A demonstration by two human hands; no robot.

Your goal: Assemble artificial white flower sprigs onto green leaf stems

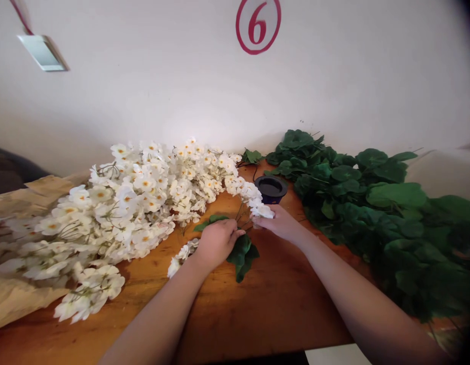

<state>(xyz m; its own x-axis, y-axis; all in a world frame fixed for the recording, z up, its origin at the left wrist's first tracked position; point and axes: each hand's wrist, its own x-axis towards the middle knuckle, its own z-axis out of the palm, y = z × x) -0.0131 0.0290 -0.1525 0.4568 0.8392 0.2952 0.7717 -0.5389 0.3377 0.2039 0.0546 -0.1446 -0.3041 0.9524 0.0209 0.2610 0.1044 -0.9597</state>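
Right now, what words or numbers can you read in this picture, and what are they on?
"6": a red numeral inside a red ring on the white wall.
The pale tag at the top left shows nothing readable.

Left hand (218, 243) and right hand (280, 224) hold a seemingly artificial white flower spray (253, 195).

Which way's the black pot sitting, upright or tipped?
Upright: the black pot stands on the wooden table, its round open mouth facing up.
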